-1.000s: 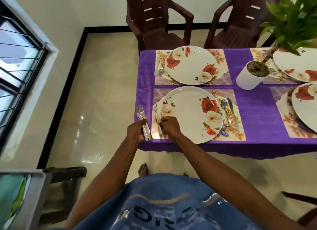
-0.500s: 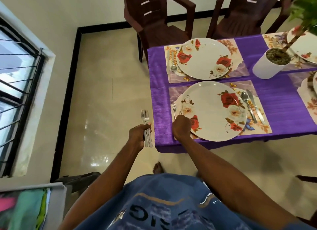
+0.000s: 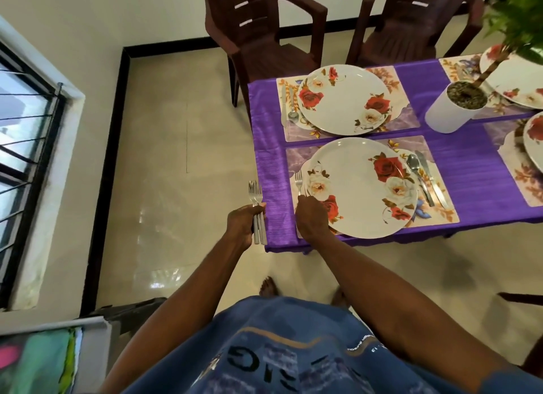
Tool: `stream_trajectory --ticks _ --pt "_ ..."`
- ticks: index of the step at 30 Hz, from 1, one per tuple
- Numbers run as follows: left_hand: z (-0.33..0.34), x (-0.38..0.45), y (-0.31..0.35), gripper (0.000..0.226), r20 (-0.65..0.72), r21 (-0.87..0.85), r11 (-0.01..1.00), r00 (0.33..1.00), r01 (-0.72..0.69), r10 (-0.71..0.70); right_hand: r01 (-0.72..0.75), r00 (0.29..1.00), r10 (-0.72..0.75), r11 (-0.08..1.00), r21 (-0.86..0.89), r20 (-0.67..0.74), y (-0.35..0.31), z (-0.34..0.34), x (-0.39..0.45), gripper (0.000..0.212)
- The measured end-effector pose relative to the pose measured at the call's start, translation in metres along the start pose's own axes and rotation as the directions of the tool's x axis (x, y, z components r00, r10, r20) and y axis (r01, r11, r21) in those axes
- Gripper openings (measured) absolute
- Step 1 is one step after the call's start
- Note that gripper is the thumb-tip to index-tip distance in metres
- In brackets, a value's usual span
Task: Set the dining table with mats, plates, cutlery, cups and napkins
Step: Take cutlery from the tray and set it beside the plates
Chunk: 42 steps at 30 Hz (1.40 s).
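Observation:
A purple-clothed table (image 3: 476, 170) carries floral mats with rose-patterned plates. On the near mat (image 3: 440, 208) sits the near plate (image 3: 361, 187), with a spoon (image 3: 418, 176) and knife (image 3: 432, 179) to its right. A single fork (image 3: 298, 183) lies on the mat left of this plate, and my right hand (image 3: 313, 217) covers its handle; whether the fingers pinch it is hidden. My left hand (image 3: 242, 221) grips a bundle of forks (image 3: 257, 208) just off the table's left edge. The far plate (image 3: 343, 99) has a knife and spoon (image 3: 289, 105) on its left.
A white pot with a green plant (image 3: 454, 108) stands mid-table. More plates on mats sit at the right edge (image 3: 526, 84). Two brown plastic chairs (image 3: 264, 37) stand behind the table. A barred window (image 3: 26, 146) is on the left, with open tiled floor (image 3: 176, 173) between.
The view has shifted, so the table sits further right. My left hand with the forks has drawn back off the table's left edge. My right hand stays on the fork beside the near plate.

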State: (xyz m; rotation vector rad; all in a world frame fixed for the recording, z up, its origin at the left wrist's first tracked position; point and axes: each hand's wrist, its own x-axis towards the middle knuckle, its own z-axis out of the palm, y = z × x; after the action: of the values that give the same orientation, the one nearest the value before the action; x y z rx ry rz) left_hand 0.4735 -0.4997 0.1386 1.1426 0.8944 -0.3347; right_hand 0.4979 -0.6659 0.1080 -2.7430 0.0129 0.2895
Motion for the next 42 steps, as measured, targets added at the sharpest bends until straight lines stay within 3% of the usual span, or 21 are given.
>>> stream_trajectory --ticks 3,6,10,12,16,24,30,38,42 --pt "0.007 0.0 -0.001 0.021 0.043 0.04 0.999 0.999 0.002 -0.004 0.006 0.999 -0.001 0.995 0.095 -0.049 0.006 -0.006 -0.001 0.022" --pt "0.021 -0.003 -0.004 0.02 0.102 0.065 0.998 0.994 0.02 -0.027 -0.102 0.981 0.146 0.949 0.299 -0.126 0.02 -0.016 -0.001 0.02" --pt "0.059 -0.011 -0.013 0.019 0.155 0.151 0.988 0.988 -0.008 -0.016 -0.241 0.952 0.307 0.751 0.614 -0.001 0.053 -0.043 -0.002 0.019" --pt "0.088 -0.019 -0.021 0.014 0.195 0.176 0.984 0.981 -0.025 -0.01 -0.251 0.954 0.288 0.609 0.753 0.085 0.074 -0.062 -0.007 0.015" --pt "0.166 -0.033 -0.049 0.013 0.241 0.156 0.987 0.971 -0.038 0.0 -0.253 0.96 0.226 0.465 0.848 0.163 0.13 -0.104 -0.018 0.015" --pt "0.338 -0.06 -0.122 0.02 0.251 0.058 0.998 0.968 -0.035 0.019 -0.317 0.941 0.27 0.505 0.803 0.201 0.287 -0.174 -0.046 0.012" --pt "0.428 -0.073 -0.141 0.018 0.257 0.139 0.987 0.966 -0.077 0.039 -0.34 0.932 0.302 0.537 0.772 0.2 0.364 -0.212 -0.041 0.002" --pt "0.515 -0.043 -0.144 0.006 0.301 0.105 0.994 0.953 -0.012 -0.02 -0.377 0.883 0.439 0.459 0.805 0.163 0.467 -0.249 0.01 0.006" --pt "0.555 -0.028 -0.145 0.008 0.293 0.104 0.995 0.956 0.001 -0.031 -0.421 0.85 0.523 0.593 0.686 0.07 0.521 -0.259 0.049 0.019"
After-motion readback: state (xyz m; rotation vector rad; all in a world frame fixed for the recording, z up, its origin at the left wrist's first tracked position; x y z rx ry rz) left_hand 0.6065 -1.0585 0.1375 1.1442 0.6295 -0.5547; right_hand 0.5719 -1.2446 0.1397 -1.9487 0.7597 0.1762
